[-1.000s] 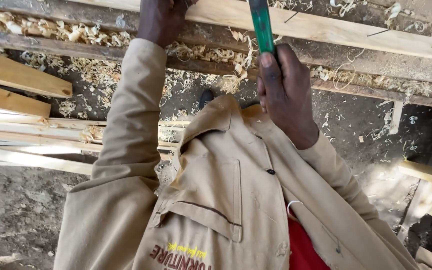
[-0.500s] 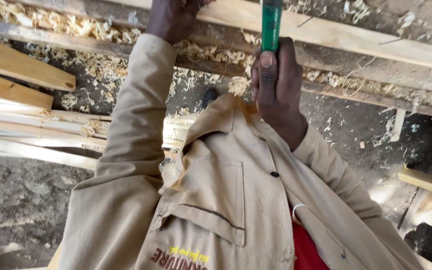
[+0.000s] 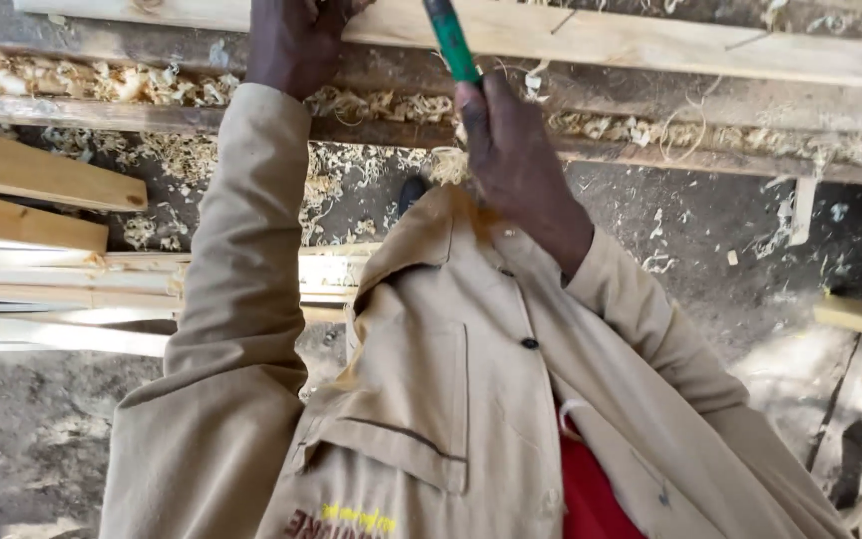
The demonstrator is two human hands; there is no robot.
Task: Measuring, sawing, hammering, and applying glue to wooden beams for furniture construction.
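My right hand (image 3: pixel 516 155) is closed around a green-handled tool (image 3: pixel 451 42) whose handle slants up and to the left toward the top edge; its working end is out of view. My left hand (image 3: pixel 296 40) rests on a long pale wooden plank (image 3: pixel 650 40) that runs across the top of the view; its fingers are partly cut off by the frame edge. Both arms wear tan jacket sleeves (image 3: pixel 241 260). Wood shavings (image 3: pixel 371 105) lie heaped along a darker beam (image 3: pixel 102 110) just below the plank.
Several pale wooden battens (image 3: pixel 42 180) are stacked at the left. Dirt ground with scattered shavings (image 3: pixel 710 230) spreads at the right, with another batten end (image 3: pixel 860 317) at the right edge. My tan jacket front and a red garment (image 3: pixel 591 499) fill the lower view.
The green tool handle has tilted from nearly upright to leaning left, and my right hand has shifted slightly. My left hand stays on the plank.
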